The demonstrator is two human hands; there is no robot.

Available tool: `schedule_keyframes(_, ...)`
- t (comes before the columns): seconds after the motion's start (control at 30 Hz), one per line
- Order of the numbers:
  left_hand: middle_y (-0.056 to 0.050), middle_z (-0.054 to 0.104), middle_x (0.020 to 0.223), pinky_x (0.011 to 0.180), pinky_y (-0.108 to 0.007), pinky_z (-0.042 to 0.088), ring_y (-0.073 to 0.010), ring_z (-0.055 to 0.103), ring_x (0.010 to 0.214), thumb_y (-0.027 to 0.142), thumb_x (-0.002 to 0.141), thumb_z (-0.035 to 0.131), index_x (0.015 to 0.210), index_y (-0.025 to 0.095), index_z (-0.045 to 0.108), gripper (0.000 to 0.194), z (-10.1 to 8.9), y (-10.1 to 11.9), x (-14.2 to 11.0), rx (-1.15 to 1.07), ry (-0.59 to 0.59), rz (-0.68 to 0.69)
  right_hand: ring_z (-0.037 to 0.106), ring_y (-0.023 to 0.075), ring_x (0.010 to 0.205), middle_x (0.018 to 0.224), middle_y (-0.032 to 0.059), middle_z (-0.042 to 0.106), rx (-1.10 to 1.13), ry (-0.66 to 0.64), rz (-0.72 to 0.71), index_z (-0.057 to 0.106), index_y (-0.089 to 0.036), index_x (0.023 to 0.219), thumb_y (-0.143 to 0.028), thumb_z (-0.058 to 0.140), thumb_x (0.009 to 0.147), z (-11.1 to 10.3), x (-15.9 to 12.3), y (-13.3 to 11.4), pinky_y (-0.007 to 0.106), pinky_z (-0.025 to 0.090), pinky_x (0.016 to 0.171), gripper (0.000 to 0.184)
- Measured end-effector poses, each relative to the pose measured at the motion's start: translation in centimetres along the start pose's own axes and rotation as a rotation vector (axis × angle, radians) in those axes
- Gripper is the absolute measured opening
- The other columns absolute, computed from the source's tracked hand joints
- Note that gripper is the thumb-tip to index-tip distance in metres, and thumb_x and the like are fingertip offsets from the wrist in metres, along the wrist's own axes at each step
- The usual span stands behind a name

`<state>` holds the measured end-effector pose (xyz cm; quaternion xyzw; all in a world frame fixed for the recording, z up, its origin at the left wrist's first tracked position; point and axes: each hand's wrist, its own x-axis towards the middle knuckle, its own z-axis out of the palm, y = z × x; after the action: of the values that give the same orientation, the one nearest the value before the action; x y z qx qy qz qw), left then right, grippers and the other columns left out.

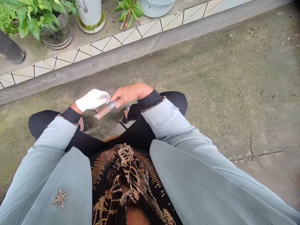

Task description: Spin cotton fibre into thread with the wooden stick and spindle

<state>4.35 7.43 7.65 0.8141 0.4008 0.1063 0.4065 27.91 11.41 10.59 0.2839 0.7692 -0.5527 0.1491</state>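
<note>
My left hand [92, 99] wears a white glove and curls over the upper end of a short stick-like tool [106, 109], brownish with a silver band. My bare right hand [131, 93] pinches the same tool at its silver part. The tool slants down to the left, its lower end free above the concrete ground [211, 81]. Both hands meet in front of my knees, above my dark shoes [126, 117]. What the tool is I cannot make out.
A low tiled kerb [98, 47] runs across the back. On it stand a glass pot with green plants [53, 31], a white pot [90, 14] and another pale pot [156, 6]. A dark pipe [10, 50] lies far left. A crack [257, 154] marks the concrete at right.
</note>
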Motion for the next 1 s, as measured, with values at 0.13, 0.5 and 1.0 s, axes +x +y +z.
schedule_keyframes(0.13,-0.002,0.070,0.070,0.062,-0.030,0.055,-0.0179,0.064,0.065,0.033,0.086,0.062,0.085,0.017,0.075,0.021,0.4,-0.1,0.0,-0.165,0.037,-0.047,0.050,0.0103,0.061,0.061,-0.0062,0.059,0.046,-0.012,-0.010,0.083,-0.019,0.094,-0.020,0.081,0.086,-0.2,-0.3,0.1,0.027,0.038,0.068,0.008)
schedule_keyframes(0.5,0.001,0.058,0.059,0.054,-0.029,0.043,-0.0142,0.052,0.052,0.075,0.080,0.069,0.092,0.019,0.066,0.057,1.7,-3.8,0.8,-0.605,0.199,-0.164,0.053,0.0089,0.063,0.075,-0.0012,0.068,0.236,0.201,-0.161,0.071,-0.016,0.085,-0.033,0.078,0.090,-0.4,-0.6,1.2,0.024,0.042,0.066,0.019)
schedule_keyframes(1.0,-0.005,0.071,0.084,0.078,-0.033,0.050,-0.0195,0.062,0.076,0.044,0.096,0.045,0.088,0.020,0.067,0.033,3.1,-2.1,0.3,-0.012,0.152,-0.039,0.049,0.0092,0.058,0.064,-0.0029,0.056,0.372,0.688,0.174,0.057,-0.017,0.077,-0.010,0.060,0.100,0.4,1.7,0.6,0.024,0.040,0.061,0.025)
